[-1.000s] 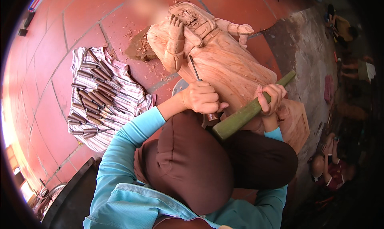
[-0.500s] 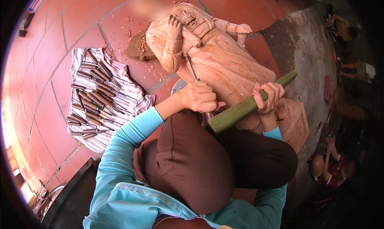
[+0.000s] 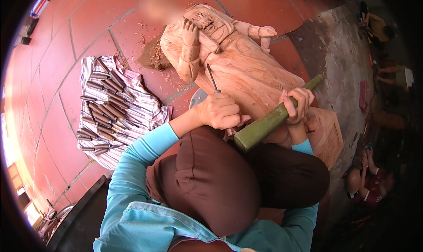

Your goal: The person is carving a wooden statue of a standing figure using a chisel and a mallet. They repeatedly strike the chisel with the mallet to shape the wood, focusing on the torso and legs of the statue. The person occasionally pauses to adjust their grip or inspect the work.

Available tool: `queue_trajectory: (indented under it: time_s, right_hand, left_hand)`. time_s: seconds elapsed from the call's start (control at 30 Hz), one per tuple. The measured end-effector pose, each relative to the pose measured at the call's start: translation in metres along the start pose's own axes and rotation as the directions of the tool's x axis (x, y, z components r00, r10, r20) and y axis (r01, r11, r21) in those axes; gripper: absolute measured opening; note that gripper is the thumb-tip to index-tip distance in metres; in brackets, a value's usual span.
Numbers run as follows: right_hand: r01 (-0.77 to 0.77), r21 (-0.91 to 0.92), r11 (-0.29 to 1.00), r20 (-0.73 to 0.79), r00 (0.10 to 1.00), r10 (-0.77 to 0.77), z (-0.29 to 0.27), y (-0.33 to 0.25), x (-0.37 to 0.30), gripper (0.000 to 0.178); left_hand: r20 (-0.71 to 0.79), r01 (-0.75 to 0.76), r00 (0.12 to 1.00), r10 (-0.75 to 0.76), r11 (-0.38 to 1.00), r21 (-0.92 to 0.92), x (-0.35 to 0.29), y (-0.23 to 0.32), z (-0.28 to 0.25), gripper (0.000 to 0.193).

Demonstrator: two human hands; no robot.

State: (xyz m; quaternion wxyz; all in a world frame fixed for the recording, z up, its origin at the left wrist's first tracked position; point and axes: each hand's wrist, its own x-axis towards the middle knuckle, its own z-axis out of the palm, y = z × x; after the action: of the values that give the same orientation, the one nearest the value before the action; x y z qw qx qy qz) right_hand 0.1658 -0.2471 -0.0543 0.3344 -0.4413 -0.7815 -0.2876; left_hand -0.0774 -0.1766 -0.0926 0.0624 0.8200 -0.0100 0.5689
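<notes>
Nearest are the person's brown trousers [image 3: 216,177], knees bent. Just beyond, the right hand [image 3: 297,105] grasps a green wooden bar [image 3: 266,127], fingers curled around it; the bar's thick end lies just beside a chisel's butt, and whether they touch cannot be told. The left hand [image 3: 220,111] is clenched around that chisel [image 3: 212,79], its blade pointing away toward the robe of a carved wooden figure [image 3: 251,75]. The figure lies on its back beyond the knees, its block-like base [image 3: 325,133] beside the right forearm. Left of it on the tiled floor [image 3: 48,98], a striped cloth [image 3: 152,104] bears many spare chisels [image 3: 103,117], handles mostly toward its left edge. The shaping looks well advanced: robe folds, arms and raised hand are defined, while the chest [image 3: 205,21] looks rough and seems to be left for refining. The head end is blurred. Shavings [image 3: 158,53] lie on a brown block [image 3: 147,60] near the shoulder. Past the tiles' right edge, a co-worker [image 3: 376,183] shows in shadow.
</notes>
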Motion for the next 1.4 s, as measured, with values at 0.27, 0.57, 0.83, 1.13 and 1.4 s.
queue_trajectory:
  time_s: [0.27, 0.57, 0.83, 1.13, 1.4]
  right_hand:
    - [0.096, -0.014, 0.995, -0.010, 0.995, -0.096, -0.004, 0.000, -0.003, 0.050]
    - [0.109, -0.048, 0.993, 0.008, 0.994, -0.108, -0.004, 0.000, -0.007, 0.052]
    - [0.115, -0.079, 0.990, 0.054, 0.992, -0.111, -0.005, -0.002, -0.001, 0.051]
    - [0.144, -0.106, 0.984, 0.048, 0.989, -0.140, -0.003, 0.000, -0.006, 0.048]
    - [0.119, -0.046, 0.992, 0.045, 0.992, -0.117, -0.003, 0.000, -0.006, 0.049]
  left_hand:
    - [-0.066, -0.027, 0.998, 0.022, 0.997, -0.070, -0.017, -0.005, 0.002, 0.034]
    - [-0.074, -0.044, 0.996, 0.044, 0.999, -0.003, -0.018, -0.007, 0.008, 0.037]
    - [-0.055, -0.063, 0.996, 0.064, 0.998, 0.018, -0.024, -0.009, 0.010, 0.045]
    - [0.026, -0.057, 0.998, 0.057, 0.998, 0.029, -0.017, -0.005, 0.005, 0.049]
    - [0.043, -0.036, 0.998, 0.035, 0.999, 0.021, -0.007, -0.002, 0.005, 0.046]
